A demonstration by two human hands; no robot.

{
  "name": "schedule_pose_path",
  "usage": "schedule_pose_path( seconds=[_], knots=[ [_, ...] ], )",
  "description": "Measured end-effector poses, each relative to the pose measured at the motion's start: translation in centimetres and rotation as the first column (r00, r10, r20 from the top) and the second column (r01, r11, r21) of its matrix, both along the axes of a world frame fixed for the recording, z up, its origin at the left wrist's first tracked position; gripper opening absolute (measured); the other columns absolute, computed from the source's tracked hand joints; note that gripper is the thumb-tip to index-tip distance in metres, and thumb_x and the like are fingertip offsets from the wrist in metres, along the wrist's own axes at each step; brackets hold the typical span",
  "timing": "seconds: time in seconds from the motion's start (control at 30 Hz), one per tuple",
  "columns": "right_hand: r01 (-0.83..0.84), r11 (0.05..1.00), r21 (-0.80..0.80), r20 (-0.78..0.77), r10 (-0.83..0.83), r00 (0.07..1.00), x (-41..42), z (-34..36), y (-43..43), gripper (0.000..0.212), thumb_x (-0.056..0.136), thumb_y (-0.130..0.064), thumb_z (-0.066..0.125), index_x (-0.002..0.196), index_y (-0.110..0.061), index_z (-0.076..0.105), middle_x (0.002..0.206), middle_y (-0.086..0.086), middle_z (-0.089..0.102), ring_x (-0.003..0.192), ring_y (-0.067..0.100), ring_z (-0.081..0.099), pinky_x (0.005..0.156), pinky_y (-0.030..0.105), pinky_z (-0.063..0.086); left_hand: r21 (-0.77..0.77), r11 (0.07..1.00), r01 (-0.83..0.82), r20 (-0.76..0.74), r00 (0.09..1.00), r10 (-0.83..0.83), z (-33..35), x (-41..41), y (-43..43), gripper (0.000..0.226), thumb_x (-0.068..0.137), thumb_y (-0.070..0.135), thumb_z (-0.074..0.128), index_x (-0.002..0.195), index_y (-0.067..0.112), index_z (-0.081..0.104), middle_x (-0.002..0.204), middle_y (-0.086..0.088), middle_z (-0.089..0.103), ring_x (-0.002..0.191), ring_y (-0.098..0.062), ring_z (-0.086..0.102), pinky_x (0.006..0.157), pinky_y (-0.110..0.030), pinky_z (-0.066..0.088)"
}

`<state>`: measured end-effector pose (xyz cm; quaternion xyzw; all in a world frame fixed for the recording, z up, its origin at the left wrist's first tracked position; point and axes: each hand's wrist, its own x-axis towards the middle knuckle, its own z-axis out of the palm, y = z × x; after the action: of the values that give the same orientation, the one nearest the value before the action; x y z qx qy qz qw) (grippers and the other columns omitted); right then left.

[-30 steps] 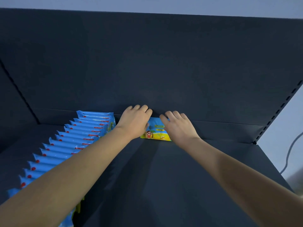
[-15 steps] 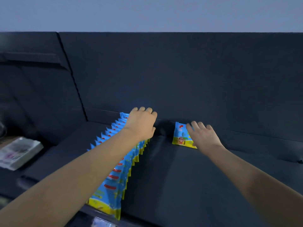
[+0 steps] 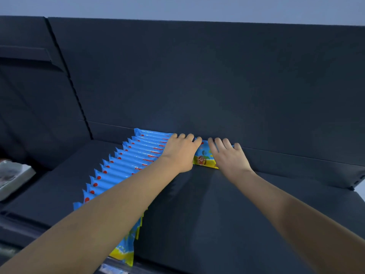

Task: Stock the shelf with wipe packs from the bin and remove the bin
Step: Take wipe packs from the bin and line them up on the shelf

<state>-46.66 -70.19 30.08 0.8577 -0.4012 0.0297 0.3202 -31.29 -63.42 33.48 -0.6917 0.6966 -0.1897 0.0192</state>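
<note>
A single wipe pack [image 3: 203,158] stands upright against the dark back panel [image 3: 197,76] of the shelf [image 3: 227,214], blue above and yellow below with a small cartoon figure. The left hand [image 3: 180,153] curls its fingers over the pack's top left end; the right hand [image 3: 230,157] lies against it with fingers fairly straight. Just left, a long row of blue packs [image 3: 126,165] runs to the shelf front

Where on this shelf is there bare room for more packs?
Free: the shelf deck right of the row of packs, in front of the single pack; also the strip left of the row. Crowded: the back, where left hand and right hand touch that pack.
</note>
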Motion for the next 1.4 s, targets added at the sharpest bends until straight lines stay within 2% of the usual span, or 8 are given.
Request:
schedule_pose_path(
  seconds=[0.1,0.23,0.43,0.53,0.63,0.8,1.07,1.4],
  knots=[
    [0.013,0.999,0.039,-0.01,-0.012,1.0,-0.4,-0.1,0.0,0.09,0.036,-0.028,0.091,0.118,-0.009,0.06,0.096,0.003,0.061,0.082,0.02,0.058,0.055,0.032,0.044,0.042,0.999,-0.004,-0.013,1.0,0.005,-0.7,-0.6,-0.9,0.077,0.084,0.035,0.062,0.148,0.021,0.02,0.133,-0.007,0.045,0.117,-0.027,0.049,0.092,-0.038,0.039],
    [-0.022,1.0,0.014,-0.023,0.022,0.999,-1.1,-0.2,0.1,0.071,0.031,-0.013,0.084,0.1,-0.009,0.066,0.087,0.004,0.06,0.075,0.021,0.057,0.052,0.031,0.042,0.059,0.998,-0.019,-0.062,0.998,0.022,-1.0,-0.8,-1.2,0.077,0.084,0.032,0.063,0.147,0.022,0.019,0.128,-0.008,0.048,0.113,-0.027,0.052,0.088,-0.037,0.042],
    [-0.08,0.996,0.033,0.038,0.079,0.996,0.4,2.0,1.5,0.077,0.044,-0.029,0.088,0.113,-0.01,0.059,0.097,0.003,0.061,0.08,0.022,0.058,0.056,0.033,0.044,-0.025,0.998,-0.051,-0.068,0.996,0.05,1.4,0.8,1.3,0.076,0.085,0.036,0.061,0.147,0.025,0.018,0.125,-0.005,0.049,0.112,-0.026,0.052,0.086,-0.036,0.041],
    [-0.161,0.986,0.053,0.149,0.151,0.977,3.3,5.5,4.3,0.067,0.059,-0.035,0.083,0.115,-0.008,0.059,0.102,0.005,0.061,0.085,0.025,0.059,0.06,0.035,0.048,-0.074,0.991,-0.112,-0.05,0.993,0.109,4.1,3.3,4.4,0.076,0.086,0.041,0.058,0.148,0.025,0.017,0.126,-0.004,0.049,0.113,-0.025,0.052,0.086,-0.035,0.041],
    [-0.285,0.956,0.062,0.252,0.261,0.932,7.4,9.2,8.0,0.058,0.085,-0.037,0.062,0.132,-0.01,0.044,0.122,0.006,0.052,0.105,0.027,0.053,0.08,0.04,0.049,-0.138,0.97,-0.2,-0.077,0.979,0.191,7.5,7.0,9.2,0.077,0.086,0.045,0.056,0.148,0.024,0.016,0.129,-0.004,0.048,0.115,-0.025,0.051,0.089,-0.036,0.041],
    [-0.535,0.841,0.082,0.357,0.476,0.803,15.6,13.3,17.3,0.058,0.091,-0.045,0.05,0.137,-0.013,0.035,0.126,0.004,0.047,0.112,0.025,0.048,0.086,0.037,0.047,-0.224,0.888,-0.401,-0.104,0.916,0.387,11.2,15.0,20.3,0.074,0.086,0.052,0.054,0.146,0.021,0.023,0.131,-0.005,0.049,0.117,-0.027,0.05,0.086,-0.037,0.042],
    [-0.774,0.569,0.277,0.39,0.67,0.632,31.0,10.9,33.9,0.05,0.09,-0.044,0.052,0.129,-0.016,0.039,0.121,0.002,0.049,0.109,0.023,0.047,0.076,0.035,0.051,-0.108,0.67,-0.735,-0.065,0.677,0.733,9.0,26.7,41.7,0.065,0.084,0.063,0.047,0.133,0.02,0.042,0.124,-0.004,0.053,0.116,-0.028,0.051,0.082,-0.037,0.044],
    [-0.592,0.374,0.714,0.057,0.811,0.582,44.6,-2.2,47.5,0.051,0.09,-0.048,0.053,0.128,-0.016,0.043,0.125,0.006,0.047,0.116,0.028,0.047,0.084,0.039,0.045,0.221,0.328,-0.919,-0.165,0.296,0.941,-5.3,33.5,61.1,0.063,0.082,0.065,0.05,0.124,0.019,0.048,0.118,-0.006,0.058,0.111,-0.029,0.055,0.087,-0.037,0.043]
  ],
)
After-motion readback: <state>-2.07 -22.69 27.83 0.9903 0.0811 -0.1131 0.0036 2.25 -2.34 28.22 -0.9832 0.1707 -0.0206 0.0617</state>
